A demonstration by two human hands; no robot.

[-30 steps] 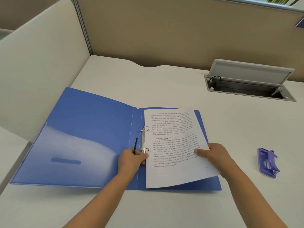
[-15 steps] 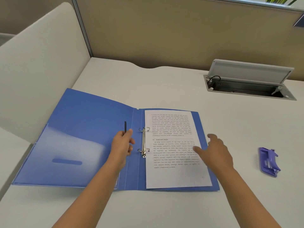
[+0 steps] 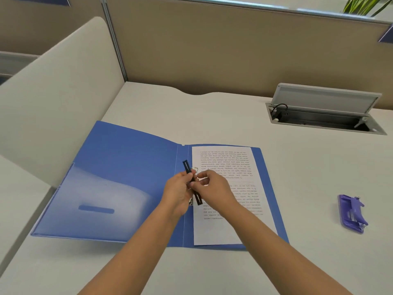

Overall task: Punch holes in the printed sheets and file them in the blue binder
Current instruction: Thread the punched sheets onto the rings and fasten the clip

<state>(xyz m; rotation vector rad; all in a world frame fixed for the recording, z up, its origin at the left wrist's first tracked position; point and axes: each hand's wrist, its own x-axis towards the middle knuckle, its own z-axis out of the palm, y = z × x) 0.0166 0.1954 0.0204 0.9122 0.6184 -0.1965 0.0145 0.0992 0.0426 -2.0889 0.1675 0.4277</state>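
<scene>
Blue binder (image 3: pixel 127 179): thin matte plastic, lying open and flat on the white desk (image 3: pixel 212 116), spine running toward the partition. Inside left cover carries a translucent pocket (image 3: pixel 95 201) with a slot-shaped cut-out. Right cover bears one printed sheet (image 3: pixel 229 196), white, rectangular, covered in dense lines of small text, its left margin at the metal rings (image 3: pixel 194 168); the upper ring shows as a bright wire loop, the lower one is mostly hidden by the hands.

Black strip (image 3: pixel 192 182): narrow, flat, slotted, plastic-looking, held tilted over the spine.

Left hand (image 3: pixel 178 192): fingers curled closed around the strip's middle.

Right hand (image 3: pixel 212 186): thumb and forefinger pinched together at the strip, just beside the left fingertips; remaining fingers loosely bent above the sheet.

Hole punch (image 3: pixel 352 212): purple, glossy moulded plastic with small metal fittings, resting on the desk well apart to the right of the binder.

Cable tray (image 3: pixel 325 116): grey metal, recessed, lid raised.
</scene>
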